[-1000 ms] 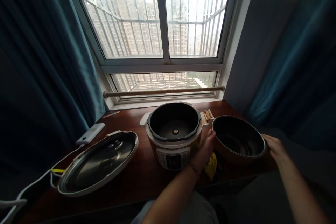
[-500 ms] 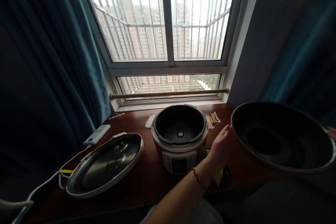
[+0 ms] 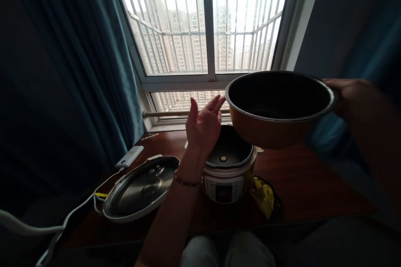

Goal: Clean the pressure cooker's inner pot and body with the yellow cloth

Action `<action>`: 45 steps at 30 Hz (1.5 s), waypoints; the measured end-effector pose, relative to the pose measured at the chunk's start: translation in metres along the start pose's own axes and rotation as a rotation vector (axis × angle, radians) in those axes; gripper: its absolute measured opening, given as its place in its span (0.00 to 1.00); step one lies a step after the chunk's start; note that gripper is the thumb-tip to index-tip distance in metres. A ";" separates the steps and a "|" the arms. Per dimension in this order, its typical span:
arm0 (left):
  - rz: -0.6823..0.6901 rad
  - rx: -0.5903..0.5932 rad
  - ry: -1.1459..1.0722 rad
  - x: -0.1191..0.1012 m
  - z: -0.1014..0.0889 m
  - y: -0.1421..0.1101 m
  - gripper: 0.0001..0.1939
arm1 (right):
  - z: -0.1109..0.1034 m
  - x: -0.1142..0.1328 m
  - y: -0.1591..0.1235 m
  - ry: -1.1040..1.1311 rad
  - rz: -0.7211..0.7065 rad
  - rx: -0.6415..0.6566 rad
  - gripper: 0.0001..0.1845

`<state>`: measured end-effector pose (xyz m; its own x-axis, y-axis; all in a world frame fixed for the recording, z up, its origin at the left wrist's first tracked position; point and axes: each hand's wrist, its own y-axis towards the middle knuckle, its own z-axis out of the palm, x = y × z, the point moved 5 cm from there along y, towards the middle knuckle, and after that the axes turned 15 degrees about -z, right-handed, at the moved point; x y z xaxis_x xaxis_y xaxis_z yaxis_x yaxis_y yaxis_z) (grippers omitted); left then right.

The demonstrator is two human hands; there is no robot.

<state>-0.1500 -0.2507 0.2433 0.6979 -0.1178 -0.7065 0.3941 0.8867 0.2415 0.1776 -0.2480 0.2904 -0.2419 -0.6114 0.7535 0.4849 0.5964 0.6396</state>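
Observation:
My right hand (image 3: 354,94) grips the right side of a cooker inner pot (image 3: 272,131), dark inside with an orange-brown outer wall. The pot is held in the air, above and to the right of the electric pressure cooker (image 3: 226,183). Palm up, my left hand (image 3: 205,125) has its fingers spread, and the fingertips are at the pot's left rim; whether they touch it I cannot tell. Behind this hand stands the cooker, its dark cavity open with a small round piece at the bottom. Its round lid (image 3: 142,190) lies upturned on the table to the left.
A yellow cloth (image 3: 263,196) lies on the wooden table (image 3: 313,183), right of the cooker. A white power strip (image 3: 130,156) with white cables (image 3: 75,212) is at the left. Behind the table are a barred window and a rail (image 3: 169,114); blue curtains (image 3: 94,71) hang at the sides.
The inner pot has moved left and up, from the right side to partly over the cooker. My left hand has risen and moved left, turning palm up. The view has shifted slightly.

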 end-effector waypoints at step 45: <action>-0.139 -0.293 -0.144 0.005 -0.154 -0.056 0.33 | 0.131 -0.155 -0.115 0.124 0.573 0.232 0.06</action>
<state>-0.2609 -0.2319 0.1236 0.7353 -0.2895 -0.6128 0.3171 0.9461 -0.0664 0.0496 -0.1537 0.1202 0.1078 -0.2090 0.9719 0.3107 0.9358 0.1668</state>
